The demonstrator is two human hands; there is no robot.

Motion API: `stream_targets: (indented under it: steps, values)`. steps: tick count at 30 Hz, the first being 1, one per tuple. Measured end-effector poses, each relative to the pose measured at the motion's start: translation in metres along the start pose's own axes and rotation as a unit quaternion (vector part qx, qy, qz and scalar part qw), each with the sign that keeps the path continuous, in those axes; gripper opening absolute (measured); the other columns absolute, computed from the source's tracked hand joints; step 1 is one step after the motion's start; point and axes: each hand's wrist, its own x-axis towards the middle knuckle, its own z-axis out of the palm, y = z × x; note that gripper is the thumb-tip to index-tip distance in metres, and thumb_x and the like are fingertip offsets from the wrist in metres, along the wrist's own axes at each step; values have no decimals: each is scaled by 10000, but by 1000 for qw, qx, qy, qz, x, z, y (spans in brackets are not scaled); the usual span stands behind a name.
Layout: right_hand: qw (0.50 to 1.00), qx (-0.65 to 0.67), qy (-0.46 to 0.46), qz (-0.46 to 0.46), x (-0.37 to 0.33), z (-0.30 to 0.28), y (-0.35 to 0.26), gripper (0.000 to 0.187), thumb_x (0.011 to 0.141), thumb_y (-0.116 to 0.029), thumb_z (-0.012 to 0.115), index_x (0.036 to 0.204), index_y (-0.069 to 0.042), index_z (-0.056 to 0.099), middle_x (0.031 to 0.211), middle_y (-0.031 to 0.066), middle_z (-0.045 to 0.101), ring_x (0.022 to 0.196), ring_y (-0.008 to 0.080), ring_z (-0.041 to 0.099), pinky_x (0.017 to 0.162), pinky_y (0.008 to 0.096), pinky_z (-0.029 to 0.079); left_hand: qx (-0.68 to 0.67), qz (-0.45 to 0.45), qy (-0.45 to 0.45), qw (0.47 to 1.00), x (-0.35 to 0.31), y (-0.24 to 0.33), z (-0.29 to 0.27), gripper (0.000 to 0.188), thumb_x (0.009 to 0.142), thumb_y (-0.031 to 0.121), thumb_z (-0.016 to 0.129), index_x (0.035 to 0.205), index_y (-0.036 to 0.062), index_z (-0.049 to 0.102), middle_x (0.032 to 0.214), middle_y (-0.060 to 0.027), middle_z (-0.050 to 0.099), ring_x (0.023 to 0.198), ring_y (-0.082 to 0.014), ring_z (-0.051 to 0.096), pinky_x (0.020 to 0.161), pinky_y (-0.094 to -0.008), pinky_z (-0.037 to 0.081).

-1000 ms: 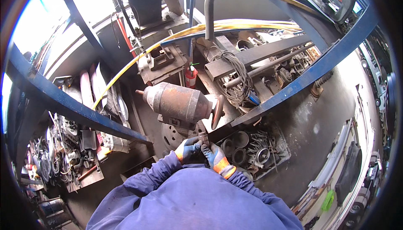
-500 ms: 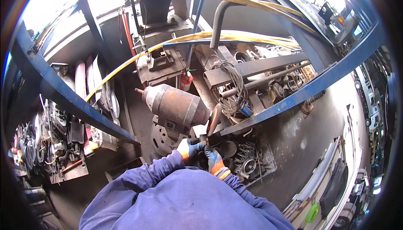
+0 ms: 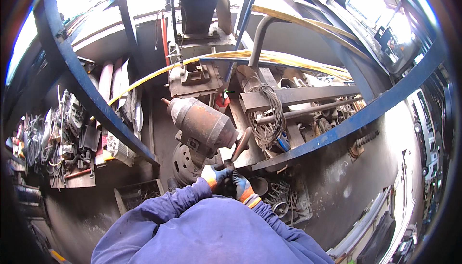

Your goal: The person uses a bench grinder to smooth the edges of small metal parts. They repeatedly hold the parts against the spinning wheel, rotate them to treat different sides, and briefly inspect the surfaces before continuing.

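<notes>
A rusty cylindrical motor [image 3: 204, 122] stands ahead of me on a round slotted metal base [image 3: 184, 165]. At its right end is a narrow upright grinding wheel [image 3: 242, 144]. My left hand [image 3: 215, 175], in a white, blue and orange glove, closes around a small dark metal piece [image 3: 229, 165] just below the wheel. Close beside it, my right hand [image 3: 242, 185], gloved alike, grips the same piece from the right. The piece's top end reaches the wheel's lower edge; whether they touch I cannot tell. Fingers partly hide its shape.
A tray [image 3: 303, 201] of scrap metal lies right of my hands. A blue frame beam [image 3: 332, 129] crosses at right, another [image 3: 96, 105] at left. Behind the motor, a yellow hose [image 3: 159, 75] arcs across. Coiled cable [image 3: 272, 114] hangs at the rack; parts crowd the left side.
My view has turned slightly, so the surroundings sit a little lower and mostly further right. Both hands stay at the wheel with the metal piece.
</notes>
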Motion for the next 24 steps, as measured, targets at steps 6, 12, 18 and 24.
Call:
stream_targets:
  steps: [6, 12, 18, 24]
  values:
    - [978, 163, 5, 129, -3, 4, -16, 352, 959, -462, 568, 936, -115, 625, 756, 7, 627, 599, 144, 570, 544, 301, 480, 33, 36, 26, 998, -1, -12, 2, 269, 879, 239, 728, 1003, 1, 705, 799, -14, 675, 684, -92, 572, 610, -274, 472]
    - [976, 164, -37, 142, -6, -1, -19, 333, 948, -463, 587, 930, -134, 630, 699, -19, 574, 544, 122, 507, 494, 292, 417, 111, 120, 68, 984, 13, -40, -3, 299, 866, 263, 727, 959, -20, 706, 758, -44, 681, 630, -107, 564, 576, -290, 460]
    - [980, 150, -29, 130, -3, -1, -16, 338, 948, -470, 586, 895, -140, 639, 692, -39, 569, 546, 108, 506, 499, 285, 416, 97, 83, 73, 989, 14, -40, -1, 328, 857, 288, 735, 958, -23, 707, 777, -58, 689, 657, -114, 581, 582, -294, 475]
    - [974, 166, -33, 150, -5, -2, -22, 337, 947, -475, 584, 923, -144, 643, 711, -42, 576, 577, 105, 524, 522, 280, 432, 124, 79, 71, 987, 11, -33, 3, 272, 899, 236, 695, 1007, -13, 698, 812, -12, 672, 718, -85, 570, 652, -273, 482]
